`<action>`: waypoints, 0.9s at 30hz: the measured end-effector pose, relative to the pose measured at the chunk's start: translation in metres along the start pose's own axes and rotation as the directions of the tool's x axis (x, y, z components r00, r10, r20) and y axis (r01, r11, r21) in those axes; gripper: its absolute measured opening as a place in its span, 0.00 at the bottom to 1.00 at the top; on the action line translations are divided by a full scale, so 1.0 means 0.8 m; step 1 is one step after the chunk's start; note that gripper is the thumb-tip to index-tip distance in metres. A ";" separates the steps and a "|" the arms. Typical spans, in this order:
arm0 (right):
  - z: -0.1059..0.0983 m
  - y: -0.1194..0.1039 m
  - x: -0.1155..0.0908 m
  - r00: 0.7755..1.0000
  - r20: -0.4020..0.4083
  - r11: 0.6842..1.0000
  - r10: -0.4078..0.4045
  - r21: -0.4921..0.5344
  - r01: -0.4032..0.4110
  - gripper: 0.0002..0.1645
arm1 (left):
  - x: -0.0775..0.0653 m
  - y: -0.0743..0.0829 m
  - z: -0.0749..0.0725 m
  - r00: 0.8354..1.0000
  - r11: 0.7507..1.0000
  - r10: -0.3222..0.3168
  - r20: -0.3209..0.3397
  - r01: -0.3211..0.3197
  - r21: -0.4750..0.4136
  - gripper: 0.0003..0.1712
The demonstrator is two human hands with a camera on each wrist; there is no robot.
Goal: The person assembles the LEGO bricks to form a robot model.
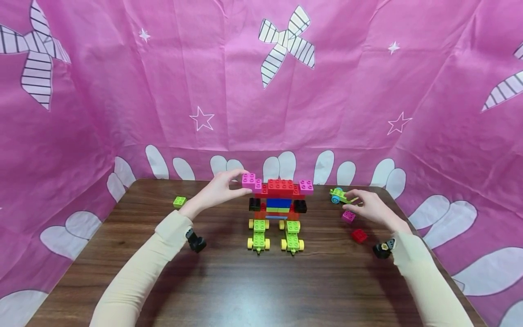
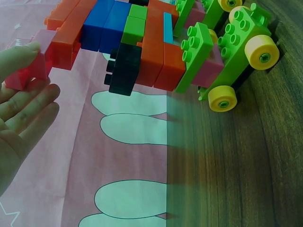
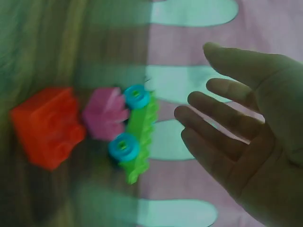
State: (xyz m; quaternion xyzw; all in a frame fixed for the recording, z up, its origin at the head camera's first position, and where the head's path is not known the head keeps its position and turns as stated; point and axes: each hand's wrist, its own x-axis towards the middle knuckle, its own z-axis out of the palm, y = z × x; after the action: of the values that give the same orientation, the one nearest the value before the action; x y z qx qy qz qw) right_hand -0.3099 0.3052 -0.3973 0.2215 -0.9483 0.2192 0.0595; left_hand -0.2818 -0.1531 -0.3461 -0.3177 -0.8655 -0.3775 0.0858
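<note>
A toy figure of building bricks stands upright on two green wheeled bases (image 1: 259,236) with yellow wheels. Its body has red bricks (image 1: 280,185), blue bricks (image 1: 279,203) and black side bricks (image 1: 300,206). At its upper left, my left hand (image 1: 216,188) pinches a pink brick (image 1: 248,179) between thumb and fingers; this brick sits over another pink one (image 2: 44,56). A further pink brick (image 1: 306,186) tops the right shoulder. My right hand (image 1: 373,208), holding nothing, hovers with parted fingers near a loose pink brick (image 1: 348,216) and a green wheeled base with blue wheels (image 3: 139,132).
A loose red brick (image 1: 359,235) lies on the brown table (image 1: 229,281) below the right hand. Toward the left lies a small green brick (image 1: 179,201). Pink cloth (image 1: 335,100) hangs behind and beside the table.
</note>
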 end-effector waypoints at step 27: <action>0.041 0.017 -0.006 0.976 0.193 0.995 0.097 -0.016 -0.096 0.19 | -0.001 0.000 0.000 1.000 0.999 -0.020 0.005 0.020 -0.025 0.25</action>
State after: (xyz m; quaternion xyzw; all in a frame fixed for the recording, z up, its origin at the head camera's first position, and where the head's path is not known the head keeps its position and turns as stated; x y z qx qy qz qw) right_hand -0.3119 0.3035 -0.4329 0.1951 -0.9601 0.1960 -0.0428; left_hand -0.2814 -0.1535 -0.3466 -0.3110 -0.8642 -0.3883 0.0758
